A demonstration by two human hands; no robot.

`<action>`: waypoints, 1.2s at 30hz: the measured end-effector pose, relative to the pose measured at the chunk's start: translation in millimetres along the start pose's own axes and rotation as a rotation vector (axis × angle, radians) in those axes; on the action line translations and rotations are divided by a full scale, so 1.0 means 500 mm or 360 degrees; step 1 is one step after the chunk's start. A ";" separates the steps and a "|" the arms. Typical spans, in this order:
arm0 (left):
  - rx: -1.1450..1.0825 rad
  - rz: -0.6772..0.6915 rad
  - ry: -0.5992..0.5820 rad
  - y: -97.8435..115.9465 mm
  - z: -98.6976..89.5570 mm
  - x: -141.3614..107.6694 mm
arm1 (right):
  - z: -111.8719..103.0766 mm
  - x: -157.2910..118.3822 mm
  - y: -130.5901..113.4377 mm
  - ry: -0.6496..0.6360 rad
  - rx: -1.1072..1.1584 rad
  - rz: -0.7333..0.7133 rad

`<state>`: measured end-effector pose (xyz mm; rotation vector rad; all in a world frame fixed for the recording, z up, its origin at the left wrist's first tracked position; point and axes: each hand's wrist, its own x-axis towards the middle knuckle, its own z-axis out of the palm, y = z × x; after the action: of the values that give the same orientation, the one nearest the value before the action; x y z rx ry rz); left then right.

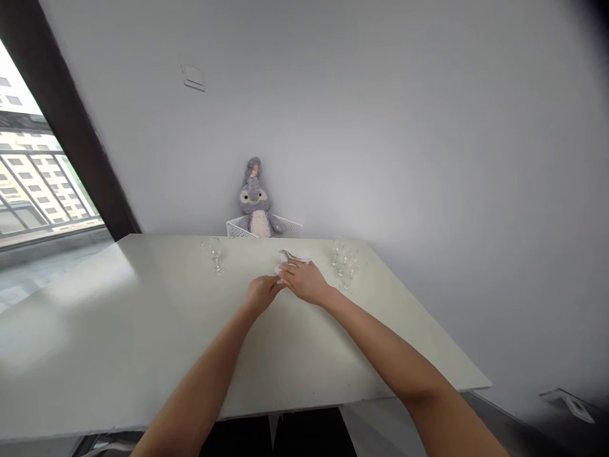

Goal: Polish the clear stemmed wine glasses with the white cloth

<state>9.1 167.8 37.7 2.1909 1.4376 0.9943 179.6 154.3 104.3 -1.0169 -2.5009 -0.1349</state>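
Over the white table [166,317], my two hands meet in front of me. My right hand [307,280] has its fingers bent over a thin white cloth [299,258], part of which sticks out beyond the knuckles. Close against those fingertips, my left hand [261,295] is closed, its thumb and fingers drawn together. Whatever lies between the two hands is mostly hidden; I cannot make it out. To the left stands a clear stemmed glass [216,255] on the table. Several more clear stemmed glasses [345,261] are grouped to the right of my right hand.
A grey and white plush toy [255,203] sits in a white perforated basket [290,227] behind the table's far edge. The grey wall [380,127] bounds the far and right sides, with a switch [194,77] on it. At left is a dark-framed window [71,114].
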 end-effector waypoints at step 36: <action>-0.1591 -0.0671 0.0279 0.017 0.015 0.002 | 0.125 -0.012 -0.030 0.0136 0.0928 0.0990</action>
<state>20.0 165.7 38.1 1.0627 1.0316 1.3529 151.0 155.3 46.6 -1.4032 -1.8496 0.6759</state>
